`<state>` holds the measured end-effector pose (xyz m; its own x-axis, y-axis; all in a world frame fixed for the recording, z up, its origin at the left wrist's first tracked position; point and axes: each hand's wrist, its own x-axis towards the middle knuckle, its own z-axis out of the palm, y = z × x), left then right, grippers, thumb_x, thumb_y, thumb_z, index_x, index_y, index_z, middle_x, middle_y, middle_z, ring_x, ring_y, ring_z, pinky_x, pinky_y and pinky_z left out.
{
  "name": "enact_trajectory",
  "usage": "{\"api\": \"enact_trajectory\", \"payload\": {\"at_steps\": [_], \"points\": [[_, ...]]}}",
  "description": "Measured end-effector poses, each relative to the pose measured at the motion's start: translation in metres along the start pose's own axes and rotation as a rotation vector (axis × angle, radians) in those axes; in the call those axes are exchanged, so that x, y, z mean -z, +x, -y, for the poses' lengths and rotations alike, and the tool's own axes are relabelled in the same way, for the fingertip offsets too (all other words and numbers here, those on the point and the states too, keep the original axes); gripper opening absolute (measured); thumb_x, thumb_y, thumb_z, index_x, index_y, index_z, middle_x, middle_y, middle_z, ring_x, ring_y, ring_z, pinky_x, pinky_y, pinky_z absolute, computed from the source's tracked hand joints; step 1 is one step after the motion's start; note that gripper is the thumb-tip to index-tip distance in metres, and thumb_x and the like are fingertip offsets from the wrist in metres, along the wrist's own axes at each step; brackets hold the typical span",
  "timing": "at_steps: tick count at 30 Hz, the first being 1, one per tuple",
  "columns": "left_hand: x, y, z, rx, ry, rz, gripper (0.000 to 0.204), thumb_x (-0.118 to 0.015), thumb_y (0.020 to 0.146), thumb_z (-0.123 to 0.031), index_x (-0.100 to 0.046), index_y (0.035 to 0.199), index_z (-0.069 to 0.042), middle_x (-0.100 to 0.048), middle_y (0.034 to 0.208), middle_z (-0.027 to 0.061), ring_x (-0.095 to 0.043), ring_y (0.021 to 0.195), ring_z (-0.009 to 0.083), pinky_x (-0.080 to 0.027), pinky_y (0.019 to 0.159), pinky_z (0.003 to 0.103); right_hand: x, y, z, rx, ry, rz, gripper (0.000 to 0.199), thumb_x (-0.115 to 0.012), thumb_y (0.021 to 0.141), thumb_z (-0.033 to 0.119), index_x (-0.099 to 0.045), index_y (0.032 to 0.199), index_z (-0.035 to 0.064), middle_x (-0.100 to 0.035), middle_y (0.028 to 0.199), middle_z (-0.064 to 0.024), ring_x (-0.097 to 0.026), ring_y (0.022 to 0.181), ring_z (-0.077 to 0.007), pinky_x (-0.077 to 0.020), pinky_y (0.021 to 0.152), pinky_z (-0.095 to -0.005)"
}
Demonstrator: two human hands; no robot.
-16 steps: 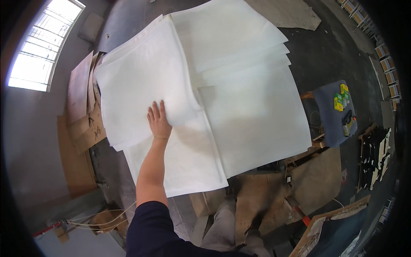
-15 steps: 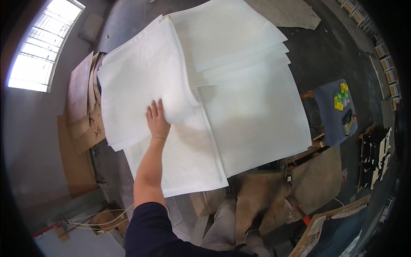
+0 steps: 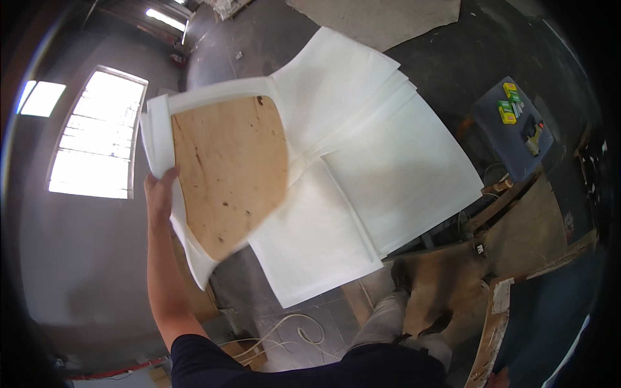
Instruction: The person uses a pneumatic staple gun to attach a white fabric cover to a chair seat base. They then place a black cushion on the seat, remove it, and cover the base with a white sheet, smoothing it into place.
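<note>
My left hand (image 3: pixel 160 197) is closed on the left edge of a plywood board (image 3: pixel 233 168), which is raised and tilted. White padding (image 3: pixel 223 94) runs along the board's top and left edges, its border partly folded and hanging at the lower left. To the right and below lies a spread of overlapping white padding sheets (image 3: pixel 401 168). At the lower right rim, what look like fingers of my right hand (image 3: pixel 498 378) close around the wooden edge of a dark blue covered panel (image 3: pixel 550 317); most of that hand is out of the picture.
On the right stands a blue-topped stool (image 3: pixel 517 152) with yellow-green boxes (image 3: pixel 506 111) and a staple gun (image 3: pixel 534 137). Brown cardboard (image 3: pixel 446 291) lies by my feet, near a pale looped hose (image 3: pixel 301 326). A bright window (image 3: pixel 100 132) is in the left wall.
My left hand, before flat on the upper left white sheets, has moved left and now grips the raised board's edge. The board's bare wood has come into view. The whole view has shifted.
</note>
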<state>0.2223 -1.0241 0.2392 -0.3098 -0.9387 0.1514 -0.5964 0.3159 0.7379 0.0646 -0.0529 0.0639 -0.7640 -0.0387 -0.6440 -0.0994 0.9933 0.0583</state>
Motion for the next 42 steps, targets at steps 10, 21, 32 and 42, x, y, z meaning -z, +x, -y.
{"api": "enact_trajectory", "payload": {"at_steps": [10, 21, 32, 42], "points": [[-0.029, -0.121, -0.119, 0.009, -0.263, 0.155, 0.049, -0.084, 0.092, -0.013, -0.072, 0.133, 0.011, -0.079, 0.119, 0.0172, -0.076, 0.104, 0.0285, -0.060, 0.094, 0.040, -0.048, 0.020, -0.063, 0.209, 0.197, -0.234, 0.030, -0.085, 0.085, 0.021, -0.062, 0.100, 0.0082, -0.067, 0.078, -0.0202, -0.070, 0.076, -0.0472, -0.0529, 0.068, -0.0572], [-0.083, -0.270, -0.274, -0.598, -0.115, 0.285, 0.055, -0.078, 0.099, -0.016, -0.066, 0.148, 0.005, -0.076, 0.135, 0.0196, -0.072, 0.122, 0.0266, -0.054, 0.108, 0.040, -0.032, -0.006, -0.068, 0.253, 0.377, -0.241, 0.019, -0.069, 0.092, 0.023, -0.071, 0.101, 0.0065, -0.076, 0.089, -0.0213, -0.075, 0.094, -0.0467, -0.0582, 0.085, -0.0586], [-0.028, -0.317, -0.394, -0.599, -0.411, 0.365, 0.064, -0.083, 0.098, -0.025, -0.063, 0.150, 0.006, -0.075, 0.134, 0.0184, -0.072, 0.118, 0.0291, -0.055, 0.105, 0.041, -0.032, -0.036, -0.114, 0.376, 0.350, -0.211, 0.017, -0.070, 0.090, 0.016, -0.074, 0.105, 0.0074, -0.079, 0.090, -0.0192, -0.079, 0.094, -0.0434, -0.0616, 0.081, -0.0551], [-0.028, -0.394, -0.502, -0.806, -0.602, 0.358, 0.066, -0.087, 0.092, -0.019, -0.064, 0.147, 0.008, -0.075, 0.131, 0.0167, -0.073, 0.115, 0.0261, -0.054, 0.105, 0.037, -0.024, -0.062, -0.141, 0.256, 0.278, -0.168, 0.024, -0.077, 0.094, 0.029, -0.073, 0.108, 0.0096, -0.080, 0.097, -0.0181, -0.078, 0.098, -0.0435, -0.0605, 0.087, -0.0546]]}}
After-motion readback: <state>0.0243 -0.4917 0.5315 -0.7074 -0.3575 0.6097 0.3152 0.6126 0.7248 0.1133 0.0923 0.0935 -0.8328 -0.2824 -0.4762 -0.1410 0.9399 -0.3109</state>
